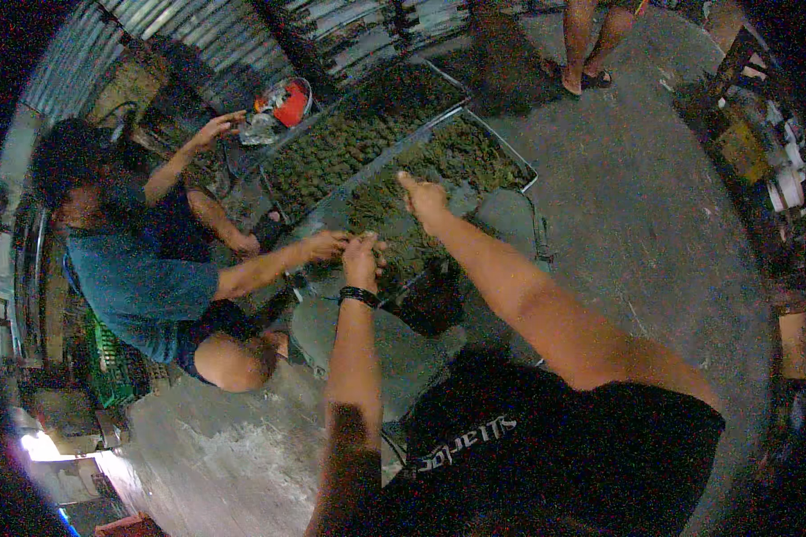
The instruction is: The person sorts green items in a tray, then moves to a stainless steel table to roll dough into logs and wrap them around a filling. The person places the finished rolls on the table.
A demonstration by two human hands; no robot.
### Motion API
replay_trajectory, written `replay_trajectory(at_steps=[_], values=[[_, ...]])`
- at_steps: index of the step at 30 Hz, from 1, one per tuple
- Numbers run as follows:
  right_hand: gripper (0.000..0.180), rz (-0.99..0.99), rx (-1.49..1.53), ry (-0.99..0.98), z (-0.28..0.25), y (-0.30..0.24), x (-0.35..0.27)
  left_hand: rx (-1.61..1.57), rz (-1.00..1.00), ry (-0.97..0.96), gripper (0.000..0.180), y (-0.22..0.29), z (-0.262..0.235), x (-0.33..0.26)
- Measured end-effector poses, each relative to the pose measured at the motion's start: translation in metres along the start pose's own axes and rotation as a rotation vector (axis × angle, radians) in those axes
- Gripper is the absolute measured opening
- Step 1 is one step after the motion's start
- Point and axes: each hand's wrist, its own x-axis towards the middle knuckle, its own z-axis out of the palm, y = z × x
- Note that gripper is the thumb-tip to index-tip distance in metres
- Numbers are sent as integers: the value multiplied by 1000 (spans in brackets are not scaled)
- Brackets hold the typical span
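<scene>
Two shallow metal-rimmed trays hold small brownish-green lumps: a far tray (318,166) and a near tray (475,148). Over the middle of the near one is my right hand (427,201), one finger stretched toward the far left and the others partly bent; I see nothing in it. At that tray's left end, my left hand (364,259), with a dark band at the wrist, has its fingers curled in. Whatever it may hold is hidden. A co-worker's hand (327,244) comes in from the left, right beside or touching my left hand.
The co-worker (139,277) squats at the left, the other arm raised near a round container (287,103) with something red. Another person's legs (587,45) stand at the back right. A green crate (107,358) is behind the co-worker. Clutter (761,161) lines the right side of the concrete floor (636,197).
</scene>
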Motion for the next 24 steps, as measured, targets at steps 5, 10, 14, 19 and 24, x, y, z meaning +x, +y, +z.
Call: replay_trajectory(at_steps=[5, 10, 14, 19, 24], values=[[33, 195, 255, -188, -5, -8, -13, 141, -223, -333, 28, 0, -35, 29], [29, 98, 98, -206, -13, -13, -22, 71, -136, -145, 28, -18, -12, 7], [29, 92, -2, -15, -41, -15, -45, 72, -11, 6, 23, -6, 33, -53], [30, 182, 151, -188, -29, -14, -50, 13, 14, 30, 23, -9, 15, -53], [26, 155, 108, -309, -1, -28, -59, 66, 12, 86, 24, 5, 0, -52]])
